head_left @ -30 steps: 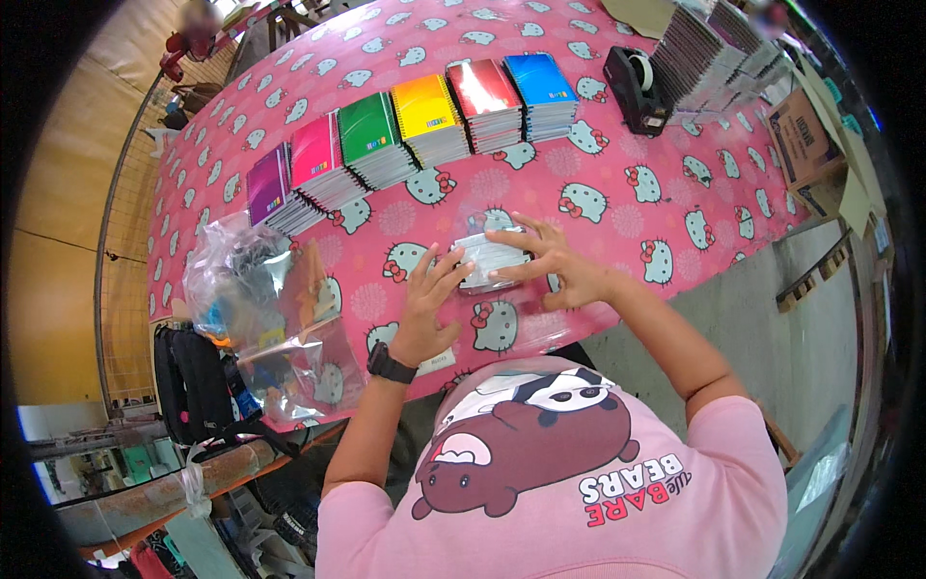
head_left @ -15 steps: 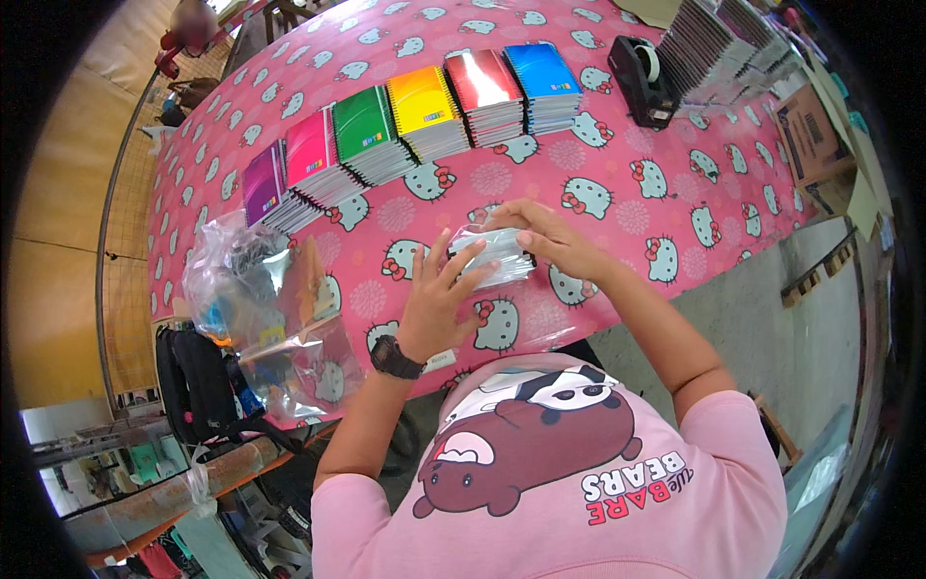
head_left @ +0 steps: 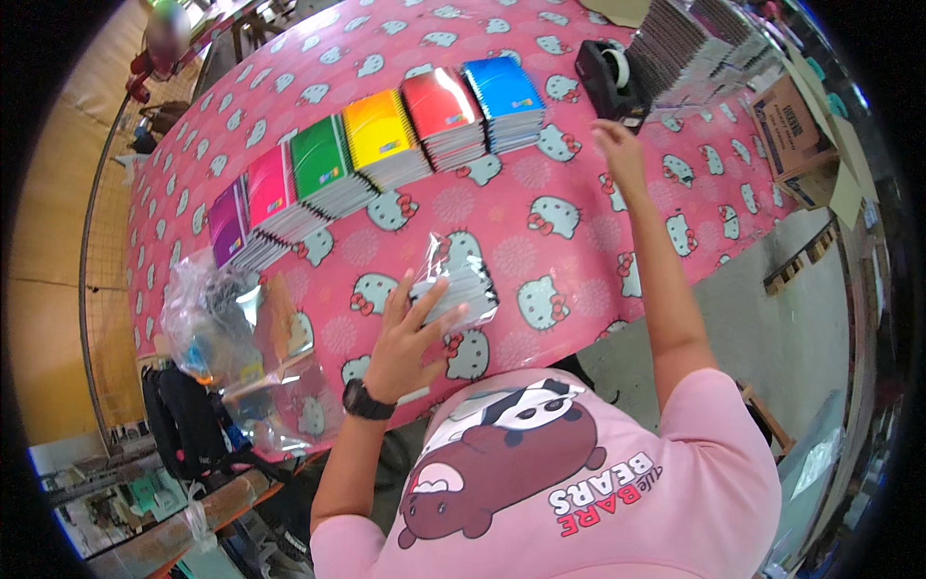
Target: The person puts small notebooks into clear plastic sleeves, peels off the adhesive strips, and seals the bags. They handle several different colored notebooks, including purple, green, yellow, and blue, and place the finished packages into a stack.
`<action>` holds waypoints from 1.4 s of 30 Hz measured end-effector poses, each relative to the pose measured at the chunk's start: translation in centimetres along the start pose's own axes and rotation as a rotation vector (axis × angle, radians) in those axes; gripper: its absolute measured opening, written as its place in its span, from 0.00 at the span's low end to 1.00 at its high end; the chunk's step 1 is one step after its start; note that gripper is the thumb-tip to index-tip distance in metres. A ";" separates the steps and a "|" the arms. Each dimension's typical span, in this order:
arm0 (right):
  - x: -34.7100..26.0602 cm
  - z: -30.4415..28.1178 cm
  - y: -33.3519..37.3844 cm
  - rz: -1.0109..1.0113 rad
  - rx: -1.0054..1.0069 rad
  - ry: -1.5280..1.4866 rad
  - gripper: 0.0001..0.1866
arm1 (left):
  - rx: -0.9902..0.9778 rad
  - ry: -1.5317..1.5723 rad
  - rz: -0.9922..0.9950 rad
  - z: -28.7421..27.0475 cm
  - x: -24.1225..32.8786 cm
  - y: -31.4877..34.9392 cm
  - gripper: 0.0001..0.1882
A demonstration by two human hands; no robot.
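My left hand (head_left: pixel 410 333) lies with spread fingers on a small stack of notebooks in a clear plastic sleeve (head_left: pixel 461 291), pressing its left side. The sleeve's loose end sticks out past the stack's far side. Black spiral binding shows along the stack's right edge. Out to the right, my right hand (head_left: pixel 622 154) is raised just in front of a black tape dispenser (head_left: pixel 610 85), which carries a roll of clear tape. The right fingers look bent and blurred; whether they touch the dispenser or hold anything is unclear.
Several stacks of spiral notebooks (head_left: pixel 386 140) form a slanting row, from purple to blue. Clear plastic bags (head_left: pixel 231 328) lie at the left. Tall notebook piles (head_left: pixel 675 53) and a cardboard box (head_left: pixel 793 127) stand at the right on the pink patterned tablecloth (head_left: pixel 598 232).
My right hand has left the sleeved stack and moved right and away to the tape dispenser. My left hand has stayed on the stack. The whole view has shifted slightly.
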State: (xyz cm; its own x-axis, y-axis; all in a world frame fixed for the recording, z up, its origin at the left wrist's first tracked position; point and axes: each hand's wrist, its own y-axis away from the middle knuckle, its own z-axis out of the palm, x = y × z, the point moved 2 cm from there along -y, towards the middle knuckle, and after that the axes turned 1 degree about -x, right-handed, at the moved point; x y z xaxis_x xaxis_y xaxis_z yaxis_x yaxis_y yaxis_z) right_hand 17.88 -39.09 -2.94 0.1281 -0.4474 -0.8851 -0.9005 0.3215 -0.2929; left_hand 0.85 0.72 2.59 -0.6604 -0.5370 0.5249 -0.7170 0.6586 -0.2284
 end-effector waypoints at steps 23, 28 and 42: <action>7.0 -4.5 -4.6 0.913 -0.145 -0.472 0.11 | 0.002 0.175 -0.015 0.1 -0.3 -0.4 0.36; -11.1 3.5 4.6 0.364 -0.713 -0.095 0.12 | 0.014 0.163 0.034 0.0 -0.7 0.2 0.35; -19.7 10.5 13.8 -0.029 -1.030 0.520 0.18 | -0.016 0.076 0.095 -0.4 -0.3 -0.1 0.36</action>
State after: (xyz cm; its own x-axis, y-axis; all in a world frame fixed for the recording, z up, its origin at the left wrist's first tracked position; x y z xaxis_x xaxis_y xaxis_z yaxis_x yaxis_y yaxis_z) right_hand 7.29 -17.03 6.65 0.1830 -0.8103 -0.5567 -0.8431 -0.4206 0.3351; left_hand 1.17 1.02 2.80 -0.7062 -0.4302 0.5624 -0.6476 0.7135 -0.2674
